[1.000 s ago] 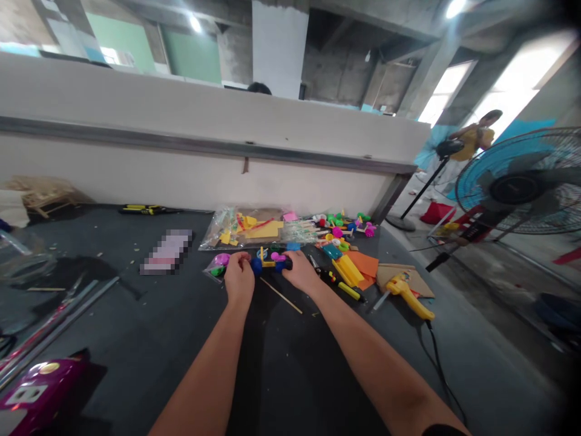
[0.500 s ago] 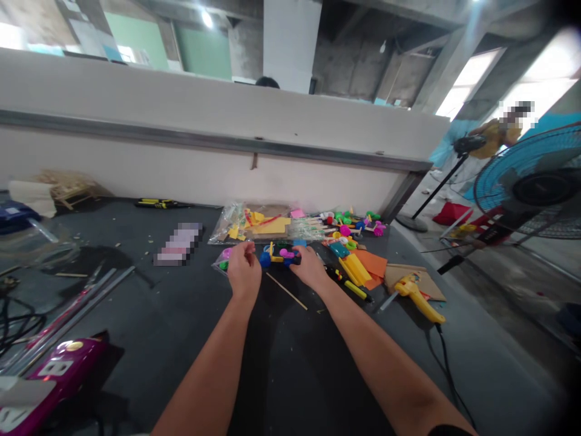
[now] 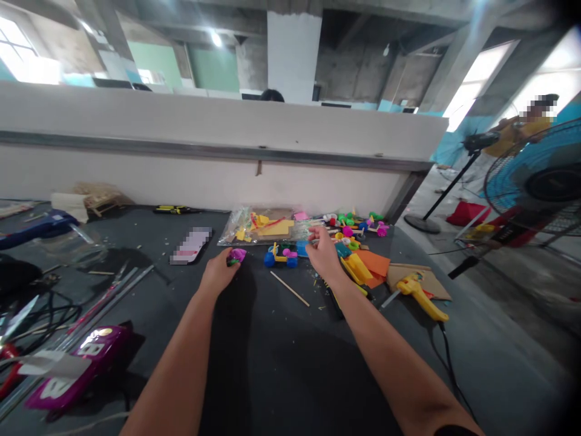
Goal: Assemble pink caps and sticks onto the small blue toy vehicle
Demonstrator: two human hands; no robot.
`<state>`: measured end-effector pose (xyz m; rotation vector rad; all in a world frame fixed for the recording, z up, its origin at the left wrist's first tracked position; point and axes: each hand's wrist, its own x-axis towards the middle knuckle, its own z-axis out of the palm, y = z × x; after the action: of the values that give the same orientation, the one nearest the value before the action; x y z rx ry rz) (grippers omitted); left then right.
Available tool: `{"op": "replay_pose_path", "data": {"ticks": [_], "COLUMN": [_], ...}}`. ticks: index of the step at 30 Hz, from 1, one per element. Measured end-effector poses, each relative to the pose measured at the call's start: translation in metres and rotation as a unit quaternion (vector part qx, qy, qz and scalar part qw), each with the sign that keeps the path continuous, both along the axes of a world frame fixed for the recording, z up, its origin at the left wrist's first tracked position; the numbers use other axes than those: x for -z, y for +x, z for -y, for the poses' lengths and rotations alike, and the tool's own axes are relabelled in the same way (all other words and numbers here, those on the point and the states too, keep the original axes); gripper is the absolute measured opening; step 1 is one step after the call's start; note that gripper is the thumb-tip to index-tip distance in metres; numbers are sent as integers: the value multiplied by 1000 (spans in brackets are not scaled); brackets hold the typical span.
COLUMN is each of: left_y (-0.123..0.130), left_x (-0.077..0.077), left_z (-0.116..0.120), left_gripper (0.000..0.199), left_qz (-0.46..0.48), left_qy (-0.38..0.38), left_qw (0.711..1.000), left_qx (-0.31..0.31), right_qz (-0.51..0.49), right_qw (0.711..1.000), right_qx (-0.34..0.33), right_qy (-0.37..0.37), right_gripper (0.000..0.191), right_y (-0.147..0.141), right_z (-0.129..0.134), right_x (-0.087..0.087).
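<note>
- Toy car [image 3: 280,262] stands between our hands, ungripped, blue wheels [image 3: 269,260] on; what's left, we can't tell.
- Our left hand [image 3: 218,271] grasps pink-and-green pieces [image 3: 238,255].
- Our right hand [image 3: 325,253] hangs loose, seemingly empty.

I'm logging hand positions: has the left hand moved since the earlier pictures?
Yes, leftward: judged against the stick, the left hand is now farther to its left.
</note>
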<state>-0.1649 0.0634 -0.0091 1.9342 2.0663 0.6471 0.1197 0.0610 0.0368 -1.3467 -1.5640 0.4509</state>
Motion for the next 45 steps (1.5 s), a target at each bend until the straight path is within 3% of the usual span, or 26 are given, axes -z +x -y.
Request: {"op": "replay_pose_path", "data": {"ticks": [7, 11, 14, 20, 27, 38, 45], "left_y": [11, 18, 25, 33, 43, 43, 48], "left_x": [-15, -17, -15, -14, -21, -22, -15], "left_z": [28, 60, 82, 98, 99, 96, 95], "left_gripper": [40, 39, 39, 45, 37, 42, 47], "left_qz": [-7, 24, 101, 160, 162, 132, 115], "left_qy": [-28, -54, -84, -95, -98, -111, -100], "left_qw": [999, 997, 990, 983, 980, 982, 988], "left_qx": [-44, -55, -52, -6, 63, 72, 24], "right_qz": [17, 91, 175, 322, 384, 422, 420], "right_qw": [994, 971, 950, 910, 889, 866, 867], "right_qx": [-109, -221, -259, -256, -239, -260, -259], "right_qy": [14, 20, 22, 50, 67, 70, 66], "right_gripper": [38, 34, 25, 24, 24, 18, 14], "right_y": [-35, -58, -69, -74, -71, -67, -71], "right_z": [37, 59, 69, 73, 71, 61, 64], "right_x": [-13, -6, 4, 19, 20, 23, 27]}}
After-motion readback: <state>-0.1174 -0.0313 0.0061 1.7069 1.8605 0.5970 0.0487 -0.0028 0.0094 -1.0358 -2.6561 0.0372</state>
